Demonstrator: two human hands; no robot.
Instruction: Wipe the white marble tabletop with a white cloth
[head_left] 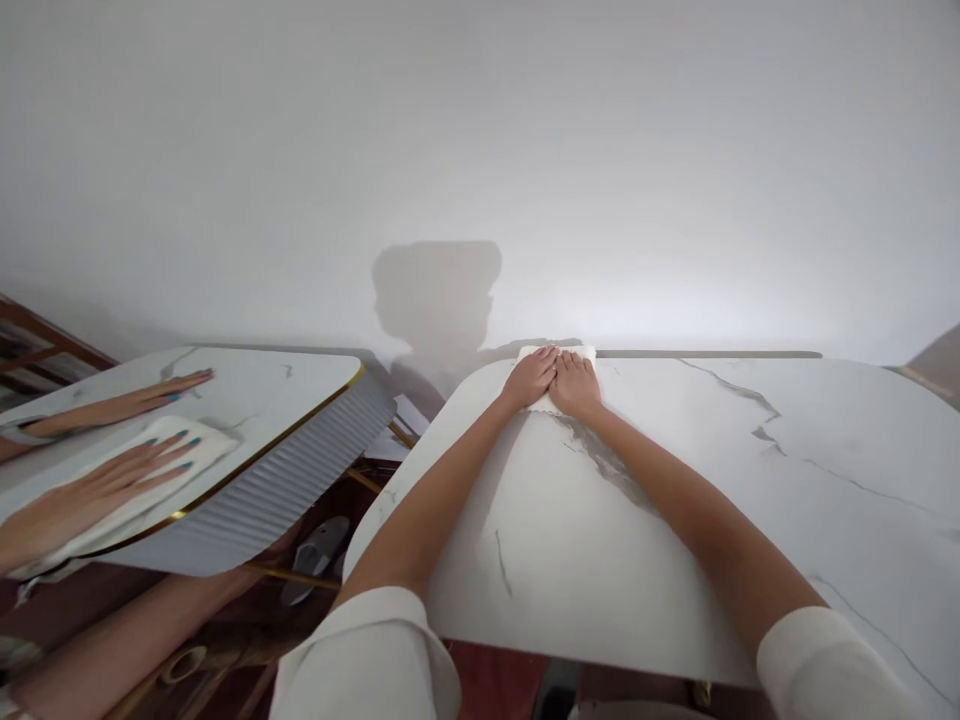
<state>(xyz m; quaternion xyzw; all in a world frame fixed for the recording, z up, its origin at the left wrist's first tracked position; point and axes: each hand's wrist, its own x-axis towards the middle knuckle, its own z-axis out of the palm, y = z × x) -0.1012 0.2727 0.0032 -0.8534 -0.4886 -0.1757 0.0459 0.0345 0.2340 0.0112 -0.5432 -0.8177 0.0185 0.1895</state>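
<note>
The fingers of the left hand lie stretched out and close together on top of a folded white cloth. The right hand rests beside it, touching it at the thumb side, its fingers also extended, with slight gaps between them. Both hands press the cloth from above; whether any fingertips curl into it, I cannot tell. The cloth sits at the far edge of a white bench with grey marble-like veins, near its rounded far left corner and just before the pale wall. Bare forearms run back toward the viewer, ending in white sleeves.

To the left, a little apart, stands another bench with the same veined top, a gold edge strip and a ribbed side. A co-worker's hand with blue-green nails lies spread on a second white cloth there, and the co-worker's other hand lies flat on the top behind it. Below, a grey slipper shows between the benches. A dark head-shaped shadow falls on the wall.
</note>
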